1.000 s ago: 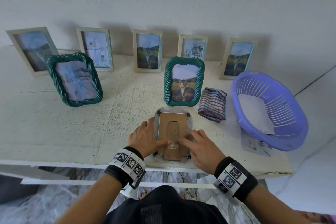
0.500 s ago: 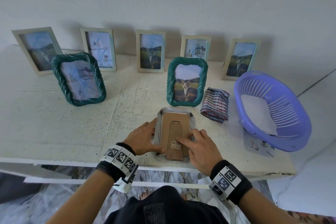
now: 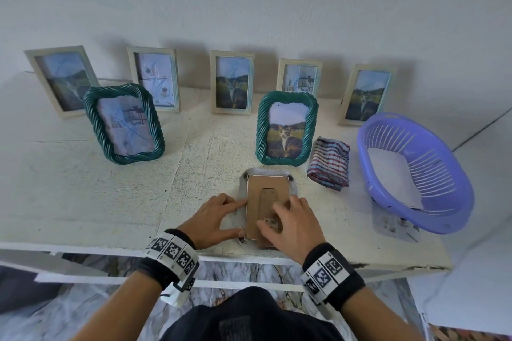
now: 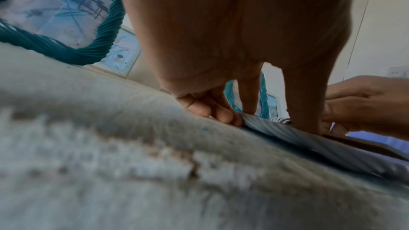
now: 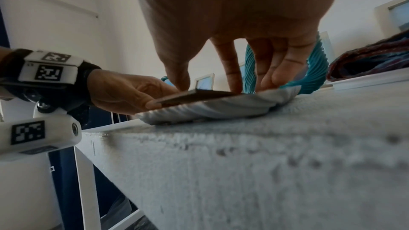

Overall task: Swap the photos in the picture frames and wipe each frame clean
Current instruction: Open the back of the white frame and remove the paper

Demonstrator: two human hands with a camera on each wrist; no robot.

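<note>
We see white twisted-rim frame [image 3: 243, 191] face down at near edge of white table [image 3: 83, 196], brown backing board [image 3: 266, 196] up. Left hand [image 3: 213, 219] rests on frame's left side, fingers extended flat along board's left edge, thumb at near corner; nothing gripped. Right hand [image 3: 291, 221] presses straight fingertips onto board's lower right part; near edge of board sits slightly raised in right-wrist view. Green frame with cat photo [image 3: 286, 129] stands just behind; folded striped cloth [image 3: 329, 163] beside it, purple basket [image 3: 443, 202] farther right.
</note>
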